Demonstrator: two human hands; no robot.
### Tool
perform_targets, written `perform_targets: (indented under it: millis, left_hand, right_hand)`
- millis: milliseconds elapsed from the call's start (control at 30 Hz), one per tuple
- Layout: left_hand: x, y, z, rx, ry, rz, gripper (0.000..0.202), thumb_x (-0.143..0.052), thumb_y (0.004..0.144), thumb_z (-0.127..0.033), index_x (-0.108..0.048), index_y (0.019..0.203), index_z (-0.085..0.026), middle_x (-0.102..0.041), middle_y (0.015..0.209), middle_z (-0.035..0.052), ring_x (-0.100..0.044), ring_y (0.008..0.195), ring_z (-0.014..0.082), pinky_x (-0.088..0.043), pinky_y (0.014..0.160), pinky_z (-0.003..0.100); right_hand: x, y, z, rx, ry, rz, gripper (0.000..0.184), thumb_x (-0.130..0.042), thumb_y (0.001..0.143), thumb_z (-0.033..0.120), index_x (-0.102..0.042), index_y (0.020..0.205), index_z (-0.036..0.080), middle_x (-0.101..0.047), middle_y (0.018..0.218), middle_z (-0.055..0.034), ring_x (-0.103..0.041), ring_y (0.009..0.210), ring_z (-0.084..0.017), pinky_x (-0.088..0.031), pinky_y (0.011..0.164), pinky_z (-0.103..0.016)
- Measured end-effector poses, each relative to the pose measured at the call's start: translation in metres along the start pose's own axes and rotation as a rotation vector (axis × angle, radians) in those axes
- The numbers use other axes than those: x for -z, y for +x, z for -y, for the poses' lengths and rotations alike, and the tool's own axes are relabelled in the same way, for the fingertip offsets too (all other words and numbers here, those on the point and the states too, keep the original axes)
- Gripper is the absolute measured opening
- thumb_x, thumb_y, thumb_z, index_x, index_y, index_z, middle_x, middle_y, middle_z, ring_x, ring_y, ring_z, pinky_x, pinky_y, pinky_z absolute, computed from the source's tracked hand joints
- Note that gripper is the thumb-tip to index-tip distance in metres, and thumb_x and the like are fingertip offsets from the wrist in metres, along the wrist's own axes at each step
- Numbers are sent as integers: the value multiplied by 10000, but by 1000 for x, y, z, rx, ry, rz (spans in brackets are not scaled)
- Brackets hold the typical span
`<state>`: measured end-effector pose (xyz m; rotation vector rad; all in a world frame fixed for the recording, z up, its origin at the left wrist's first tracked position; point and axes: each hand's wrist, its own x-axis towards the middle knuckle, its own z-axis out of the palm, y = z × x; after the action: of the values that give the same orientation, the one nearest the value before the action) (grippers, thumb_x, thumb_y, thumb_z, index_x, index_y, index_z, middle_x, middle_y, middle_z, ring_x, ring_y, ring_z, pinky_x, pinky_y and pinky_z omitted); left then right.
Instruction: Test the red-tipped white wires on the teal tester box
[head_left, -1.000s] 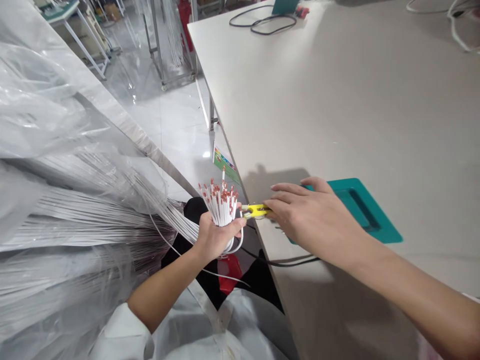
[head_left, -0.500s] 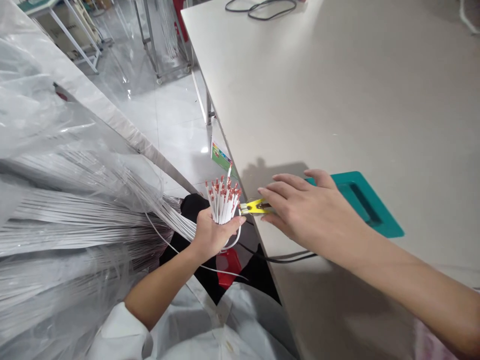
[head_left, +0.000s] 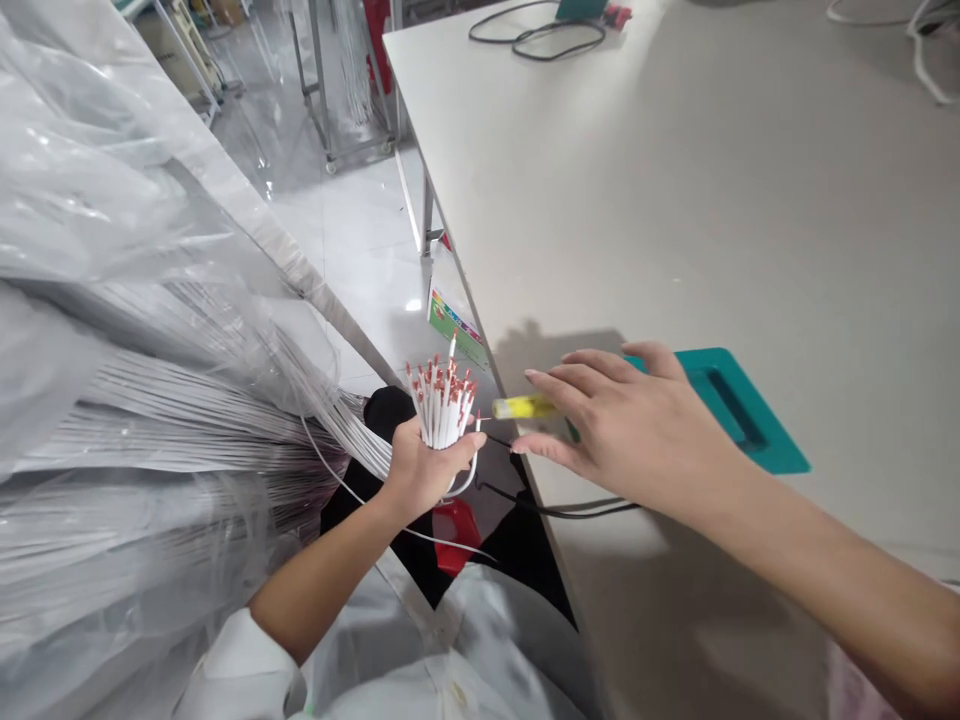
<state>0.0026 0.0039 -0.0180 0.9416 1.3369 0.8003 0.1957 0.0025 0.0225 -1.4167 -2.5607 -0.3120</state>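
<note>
My left hand [head_left: 421,472] is wrapped around a bundle of white wires [head_left: 442,415], whose upright ends show bare copper. One white wire [head_left: 465,483] loops out beside the thumb, its thin copper tip pointing up near the tool. My right hand [head_left: 611,420] holds a small yellow wire stripper [head_left: 523,406], partly hidden under the palm and blurred. Its tip lies just right of the bundle, slightly apart from it. The right thumb and fingers are spread around the tool above the table edge.
A teal tray-like plate [head_left: 780,440] lies on the pale table [head_left: 675,200] beyond my right hand. Black cable [head_left: 585,512] crosses the table edge. Plastic-covered white wires [head_left: 187,410] fill the left side. A red object [head_left: 456,535] sits below my left hand.
The wire stripper has drawn slightly right, away from the bundle, and a bare copper tip now shows on the looped wire. My right thumb has spread lower. The view has shifted slightly.
</note>
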Motion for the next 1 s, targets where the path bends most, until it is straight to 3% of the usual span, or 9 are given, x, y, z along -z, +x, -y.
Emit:
perform_targets:
  millis: [167, 300, 433, 533, 700, 800, 900, 1000]
  left_hand:
    - [11, -8, -3, -20, 33, 27, 167, -699, 605, -262, -650, 676, -120, -561, 504, -18, -515, 471, 94, -438, 480, 218]
    - [17, -15, -1, -50, 90, 77, 122, -677, 619, -237, -642, 666, -131, -551, 495, -22, -506, 481, 101, -426, 492, 224]
    - [23, -18, 5, -132, 111, 142, 85, -659, 638, -216, -642, 674, -141, -619, 615, 9, -566, 585, 134, -456, 576, 246]
    - [25, -20, 7, -170, 146, 171, 83, -663, 638, -206, -655, 687, -140, -655, 677, 28, -603, 664, 161, -474, 655, 264]
    - [27, -21, 14, -144, 215, 261, 192, -661, 659, -229, -679, 818, -124, -691, 802, 49, -627, 788, 192, -478, 730, 274]
    - [32, -17, 16, -107, 222, 283, 194, -683, 638, -243, -675, 779, -111, -684, 767, 49, -620, 766, 188, -474, 724, 272]
    - [37, -12, 13, -35, 195, 215, 207, -712, 605, -269, -666, 729, -110, -635, 619, 21, -586, 603, 146, -472, 602, 256]
    - [41, -6, 8, 36, 143, 128, 248, -725, 586, -298, -662, 731, -108, -585, 547, -3, -527, 487, 110, -446, 490, 239]
  right_hand:
    - [3, 0, 24, 83, 83, -137, 259, -502, 860, 319, -623, 1007, 143, -681, 915, -93, -590, 876, -240, -373, 746, -361]
    - [-2, 5, 40, 85, 211, -64, 257, -488, 864, 295, -617, 1027, 142, -658, 976, -102, -564, 922, -232, -395, 777, -355]
    - [-4, 10, 44, 92, 285, 1, 236, -514, 851, 347, -645, 948, 176, -663, 949, -77, -543, 934, -234, -366, 774, -363]
    - [-1, 11, 43, 97, 315, 7, 145, -529, 846, 264, -667, 835, 223, -677, 878, -29, -536, 923, -220, -318, 769, -371]
    - [-2, 8, 43, 166, 375, 30, 149, -557, 792, 137, -656, 720, 222, -670, 768, 1, -524, 926, -209, -282, 766, -366]
    - [-7, 2, 47, 159, 341, 23, 148, -542, 793, 123, -646, 714, 194, -668, 787, -19, -527, 902, -210, -283, 779, -373]
    - [-9, -8, 55, 144, 340, 79, 166, -540, 803, 145, -631, 671, 190, -650, 751, -26, -534, 848, -200, -287, 764, -372]
    - [-8, -17, 64, 149, 418, 247, 178, -638, 749, 353, -646, 681, 189, -624, 692, -39, -531, 792, -205, -300, 739, -367]
